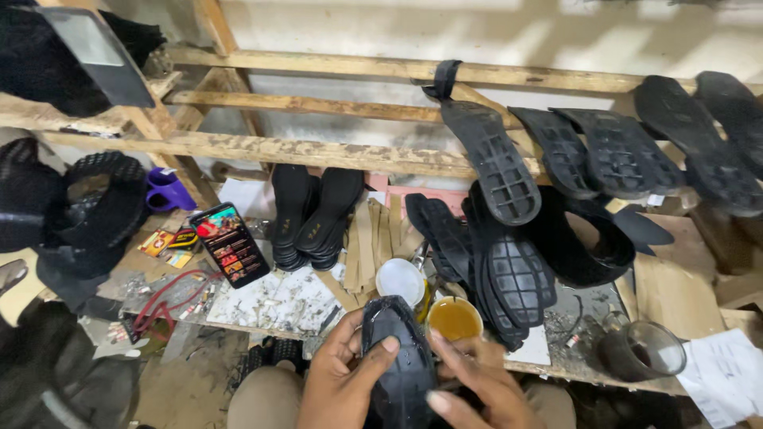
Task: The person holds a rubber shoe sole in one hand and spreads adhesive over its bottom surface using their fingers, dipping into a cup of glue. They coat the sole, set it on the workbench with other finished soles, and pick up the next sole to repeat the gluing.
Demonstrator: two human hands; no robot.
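We've got both hands, left (338,380) and right (477,389), gripping a black sole (400,357); glue tin (455,318), phone (229,244), sole stacks (509,270) crowd our desk (270,306)

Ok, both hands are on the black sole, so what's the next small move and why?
Probably press the thumbs along the black sole: the left hand and right hand already grip it, tread side up, right beside the open pot of yellow glue. Whether glue is already on it cannot be seen.

Scene lit unevenly from above: pale wall (477,32) is washed out in bright patches, lower left is lost in deep shadow. Glare is seen on the phone screen (229,242). Wide-angle bending and slight softness are noted at the edges.
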